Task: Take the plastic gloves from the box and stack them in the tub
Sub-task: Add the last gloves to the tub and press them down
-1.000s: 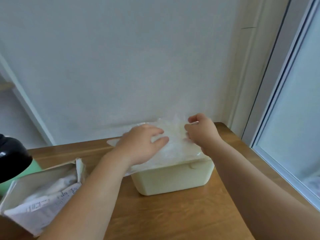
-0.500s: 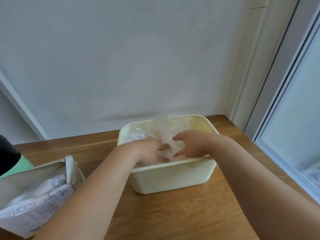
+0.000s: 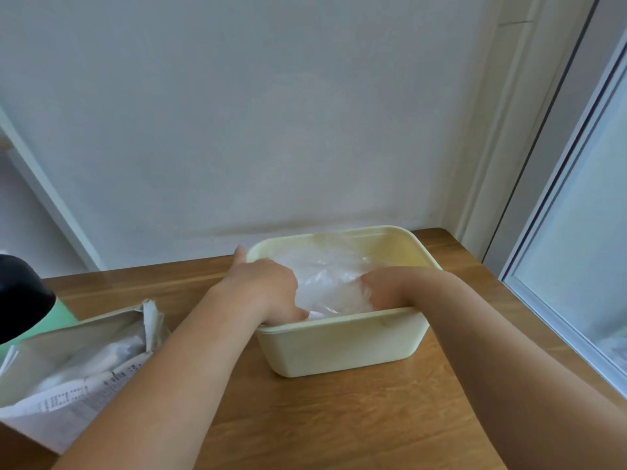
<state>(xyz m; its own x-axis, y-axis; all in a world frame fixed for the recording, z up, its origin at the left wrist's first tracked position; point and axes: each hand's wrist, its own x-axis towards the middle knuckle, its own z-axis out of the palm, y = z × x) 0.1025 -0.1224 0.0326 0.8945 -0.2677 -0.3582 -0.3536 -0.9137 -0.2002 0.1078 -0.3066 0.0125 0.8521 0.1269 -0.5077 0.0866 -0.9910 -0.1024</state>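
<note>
Leftward in the head view, a torn-open box (image 3: 68, 361) lay on the wooden table (image 3: 339, 422) with crumpled clear plastic inside, well apart from the tub (image 3: 339, 344). A black rounded object (image 3: 20, 300) with something green (image 3: 64, 313) beneath it cut into the left edge. A window frame (image 3: 556, 252) ran down the right. Both forearms crossed the table and hid parts of the tub's near rim.

The plastic gloves (image 3: 325, 276) lay as a glossy, wrinkled, translucent heap inside the cream tub. The left hand (image 3: 268, 290) pressed down into them by the near wall, one digit outside the rim. The right hand (image 3: 383, 288) was sunk in the heap, its fingers hidden. Whether either hand pinched the plastic could not be told.
</note>
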